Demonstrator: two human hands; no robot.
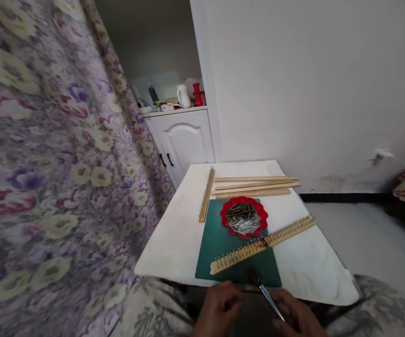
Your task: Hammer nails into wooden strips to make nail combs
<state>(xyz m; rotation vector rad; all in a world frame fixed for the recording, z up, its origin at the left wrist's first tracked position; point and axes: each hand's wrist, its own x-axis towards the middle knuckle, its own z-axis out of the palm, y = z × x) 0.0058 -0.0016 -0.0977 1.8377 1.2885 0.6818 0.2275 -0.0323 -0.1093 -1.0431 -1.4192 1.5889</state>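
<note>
My right hand [295, 316] is closed around the silvery shaft of a hammer [271, 302], whose dark head is blurred near the mat's front edge. My left hand [218, 306] has its fingers curled together at the table's front edge; anything pinched in them is too small or blurred to make out. Beyond both hands a wooden strip studded with nails [239, 255] lies slanted across the green mat [211, 238], reaching past the mat to the right. Behind that strip, a red scalloped bowl [263, 215] holds a heap of dark and silvery nails [243, 218].
Another nail-studded strip [206, 196] lies left of the mat on the white tabletop [174, 234]. Several bare wooden strips [255, 187] lie along the back. A floral curtain [65, 164] hangs at the left, and a white cabinet [186, 140] stands behind the table.
</note>
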